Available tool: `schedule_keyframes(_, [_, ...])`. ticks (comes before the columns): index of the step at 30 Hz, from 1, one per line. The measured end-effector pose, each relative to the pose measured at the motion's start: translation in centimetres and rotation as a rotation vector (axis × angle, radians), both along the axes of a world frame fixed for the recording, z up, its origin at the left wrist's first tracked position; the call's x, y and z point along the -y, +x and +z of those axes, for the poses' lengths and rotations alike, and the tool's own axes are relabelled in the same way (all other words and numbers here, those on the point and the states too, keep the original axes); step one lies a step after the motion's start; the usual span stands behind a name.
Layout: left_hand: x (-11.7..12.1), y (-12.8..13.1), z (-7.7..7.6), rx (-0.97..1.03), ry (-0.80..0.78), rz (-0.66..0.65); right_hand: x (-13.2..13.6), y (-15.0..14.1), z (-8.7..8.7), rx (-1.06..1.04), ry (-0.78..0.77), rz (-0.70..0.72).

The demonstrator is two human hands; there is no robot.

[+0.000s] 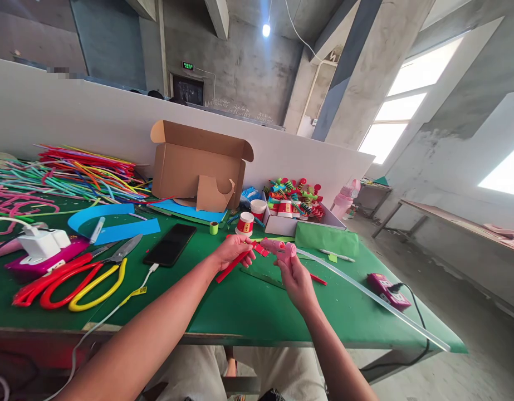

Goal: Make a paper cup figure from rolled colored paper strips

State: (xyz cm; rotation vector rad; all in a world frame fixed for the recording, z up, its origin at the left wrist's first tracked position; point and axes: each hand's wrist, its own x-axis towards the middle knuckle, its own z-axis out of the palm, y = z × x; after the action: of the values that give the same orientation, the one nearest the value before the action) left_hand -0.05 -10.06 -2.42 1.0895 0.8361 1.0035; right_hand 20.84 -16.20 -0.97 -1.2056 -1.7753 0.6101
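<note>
My left hand (pixel 233 250) is closed in a pinch on a thin red strip (pixel 234 263) that slants down over the green table (pixel 240 306). My right hand (pixel 294 278) grips a pink glue gun (pixel 279 249), its nozzle pointing left at the small red end of the strip near my left fingertips. A long clear glue stick (pixel 365 292) trails from the back of the gun toward the table's right corner.
Behind my hands stand a small red-banded cup (pixel 245 223), an open cardboard box (pixel 198 164) and a white tray of decorated cups (pixel 294 209). A black phone (pixel 170 245), scissors (pixel 73 278), coloured pipe cleaners (pixel 64 172) and blue paper (pixel 114 225) lie at left. A pink device (pixel 388 289) sits at right.
</note>
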Motion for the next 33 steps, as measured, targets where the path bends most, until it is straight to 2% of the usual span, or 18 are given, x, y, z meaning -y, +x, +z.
schedule_keyframes(3, [0.0, -0.1, 0.0, 0.023, -0.015, -0.012, -0.1, 0.0, 0.0, -0.112, -0.109, 0.011])
schedule_keyframes(12, [0.1, -0.8, 0.5, 0.162, -0.079, -0.075, 0.1, 0.0, 0.5, -0.380, -0.255, -0.015])
schedule_keyframes(15, [0.3, -0.9, 0.9, 0.230, -0.071, -0.099, 0.4, 1.3, 1.0, -0.467, -0.314, -0.022])
schedule_keyframes(18, [0.4, -1.2, 1.0, 0.300, -0.044, -0.057, 1.2, 4.3, 1.6, -0.455, -0.338, -0.106])
schedule_keyframes(22, [0.1, -1.9, 1.1, 0.327, -0.023, 0.009, 3.0, 10.6, 1.6, -0.223, -0.357, -0.317])
schedule_keyframes(26, [-0.2, -2.5, 1.1, 0.274, -0.034, 0.069, 4.2, 16.4, 0.4, 0.224, -0.311, -0.609])
schedule_keyframes(29, [-0.2, -2.8, 1.0, 0.235, -0.043, 0.103, 4.1, 18.2, -0.4, 0.490, -0.299, -0.661])
schedule_keyframes(33, [-0.1, -2.7, 0.9, 0.203, -0.052, 0.114, 3.7, 17.9, -0.3, 0.699, -0.287, -0.646])
